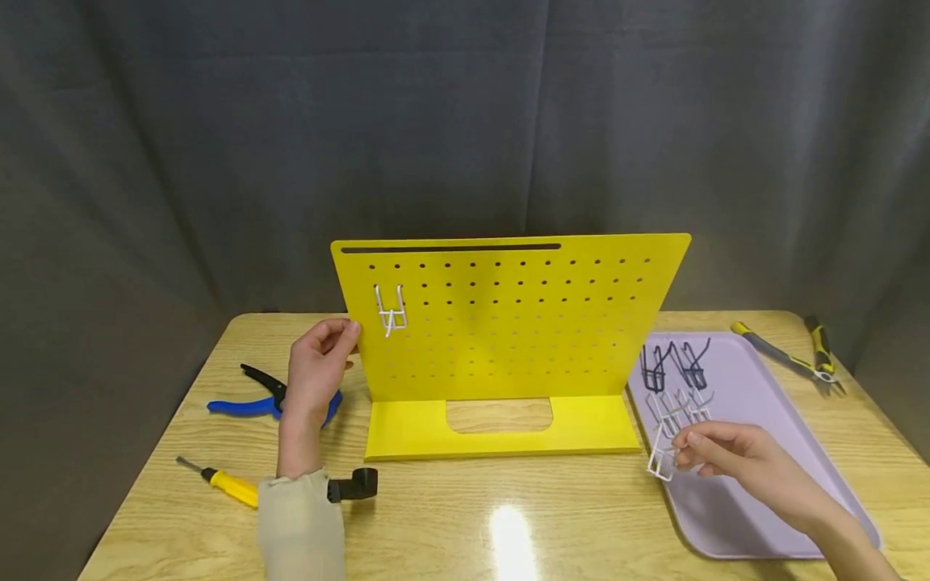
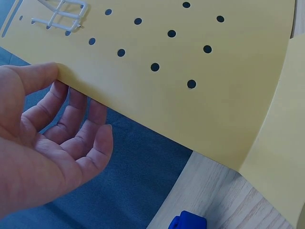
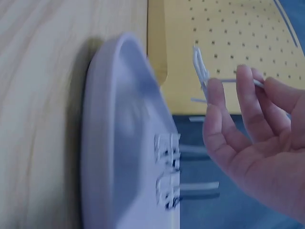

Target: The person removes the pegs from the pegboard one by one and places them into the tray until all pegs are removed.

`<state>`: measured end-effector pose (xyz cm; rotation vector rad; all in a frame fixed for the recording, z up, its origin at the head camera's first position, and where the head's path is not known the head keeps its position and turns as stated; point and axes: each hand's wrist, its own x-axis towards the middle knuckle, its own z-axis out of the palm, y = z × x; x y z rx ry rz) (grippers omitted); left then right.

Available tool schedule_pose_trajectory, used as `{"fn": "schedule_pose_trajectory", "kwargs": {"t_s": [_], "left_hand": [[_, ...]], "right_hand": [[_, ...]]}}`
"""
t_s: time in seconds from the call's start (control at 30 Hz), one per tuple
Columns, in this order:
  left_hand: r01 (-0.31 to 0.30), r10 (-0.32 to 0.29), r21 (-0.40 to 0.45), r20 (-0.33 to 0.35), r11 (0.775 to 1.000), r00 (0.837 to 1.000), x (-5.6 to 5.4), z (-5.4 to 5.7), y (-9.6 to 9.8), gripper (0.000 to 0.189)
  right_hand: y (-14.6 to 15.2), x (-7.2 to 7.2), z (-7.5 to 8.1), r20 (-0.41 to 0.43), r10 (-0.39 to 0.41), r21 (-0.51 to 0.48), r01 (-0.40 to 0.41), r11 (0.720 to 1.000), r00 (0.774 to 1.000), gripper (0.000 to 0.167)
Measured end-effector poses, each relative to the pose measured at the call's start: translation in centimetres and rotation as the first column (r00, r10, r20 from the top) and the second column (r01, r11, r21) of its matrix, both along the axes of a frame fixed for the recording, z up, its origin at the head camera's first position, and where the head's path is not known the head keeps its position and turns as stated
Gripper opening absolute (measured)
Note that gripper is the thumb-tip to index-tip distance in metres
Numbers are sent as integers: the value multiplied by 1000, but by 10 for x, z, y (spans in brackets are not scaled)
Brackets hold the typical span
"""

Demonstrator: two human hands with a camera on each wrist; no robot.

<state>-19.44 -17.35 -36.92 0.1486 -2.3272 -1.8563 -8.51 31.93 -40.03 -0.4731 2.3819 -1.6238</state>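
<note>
A yellow pegboard [image 1: 501, 339] stands upright on its foot in the middle of the table. My left hand [image 1: 320, 367] pinches its left edge, thumb on the front and fingers behind. One white wire hook [image 1: 392, 313] hangs in the board's upper left holes, close to that hand. At the right, above the lilac tray [image 1: 792, 468], my right hand [image 1: 734, 456] pinches another white wire hook [image 3: 200, 67] by its prong between thumb and fingers. Further white hooks [image 1: 679, 411] and black hooks [image 1: 654, 375] lie on the tray.
Left of the board lie blue-handled pliers [image 1: 240, 408] and a yellow screwdriver [image 1: 232, 487]. Beyond the tray, at the right, are yellow-and-grey pliers [image 1: 777, 351] and a second yellow-and-black handled tool [image 1: 819, 343]. A dark curtain [image 1: 436, 145] hangs behind the table.
</note>
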Motion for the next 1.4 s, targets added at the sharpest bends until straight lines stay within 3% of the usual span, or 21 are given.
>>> {"fn": "schedule_pose_trajectory", "kwargs": {"t_s": [0.17, 0.4, 0.7, 0.9, 1.0, 1.1, 1.17, 1.23, 1.33, 1.4], "left_hand": [[-6, 6, 0, -3, 1000, 1000, 0, 1, 0, 35], [4, -4, 5, -6, 1000, 1000, 0, 1, -1, 35], [24, -24, 15, -21, 1000, 1000, 1, 2, 0, 35], [23, -23, 11, -22, 1000, 1000, 0, 2, 0, 35], [22, -22, 10, -22, 1000, 1000, 0, 1, 1, 34], [20, -20, 5, -19, 1000, 1000, 0, 1, 2, 34], [20, -19, 4, -19, 1000, 1000, 0, 1, 2, 34], [20, -20, 4, -19, 1000, 1000, 0, 1, 2, 34], [17, -17, 6, -16, 1000, 1000, 0, 0, 1, 34], [15, -15, 9, -16, 1000, 1000, 0, -1, 0, 34]], "right_hand": [[25, 3, -4, 65, 78, 25, -79, 997, 995, 24], [45, 3, -12, 93, 159, 27, -162, 986, 983, 24], [52, 2, -16, 145, 134, 111, -150, 982, 980, 25], [54, 1, -14, 170, 156, 101, -175, 979, 973, 27], [55, 3, -10, 196, 123, 135, -151, 979, 973, 30], [53, 5, -3, 151, 99, 186, -127, 974, 984, 31], [51, 7, 5, 47, 66, 245, -76, 967, 997, 30], [44, 10, 15, -95, 17, 306, 13, 952, 995, 27], [31, 12, 33, -302, -92, 352, 200, 914, 949, 23], [18, 13, 43, -374, -163, 331, 296, 896, 913, 21]]}}
